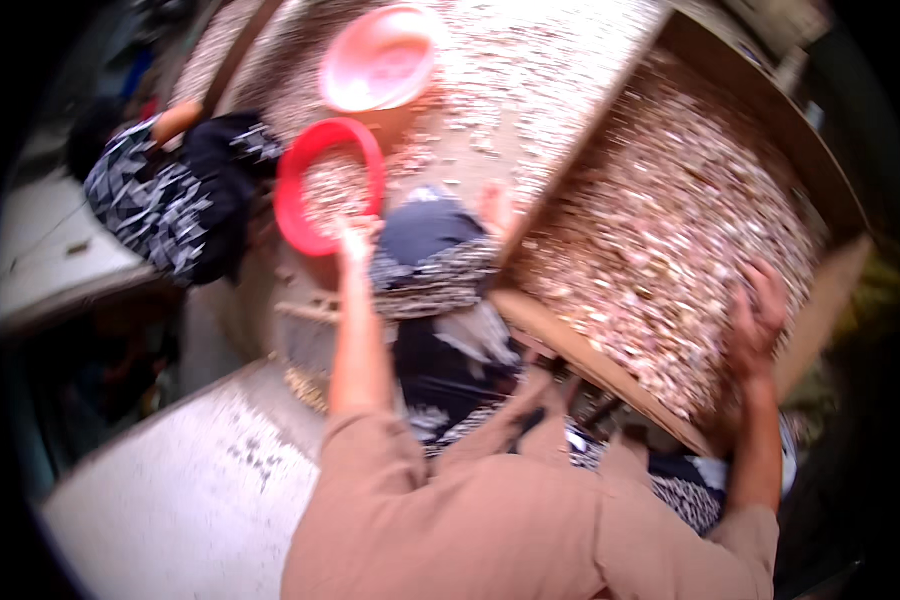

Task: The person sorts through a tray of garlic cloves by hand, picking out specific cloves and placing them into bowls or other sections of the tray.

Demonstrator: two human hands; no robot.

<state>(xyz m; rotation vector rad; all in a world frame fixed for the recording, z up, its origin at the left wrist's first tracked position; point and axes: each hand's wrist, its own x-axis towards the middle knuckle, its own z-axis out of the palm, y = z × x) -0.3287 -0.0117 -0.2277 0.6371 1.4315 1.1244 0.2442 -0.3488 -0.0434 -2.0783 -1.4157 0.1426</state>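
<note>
My left hand (357, 238) is at the near edge of a red bucket (290, 205), over the small pale pieces (332, 187) inside it. Blur hides its fingers, so I cannot tell whether they hold anything. On the right, my right hand (755, 315) lies over a heap of small pinkish-brown pieces (660, 240) in a large wooden-sided tray (555, 325). Its fingers are spread apart, and nothing shows gripped in them. The pieces are too smeared to name.
An orange-pink tub (380, 60) stands beyond the red bucket. Pale pieces (510, 70) are scattered over the surface behind. At the left a person (165, 195) in patterned clothing bends close to the bucket. A white surface (190, 490) lies at the lower left.
</note>
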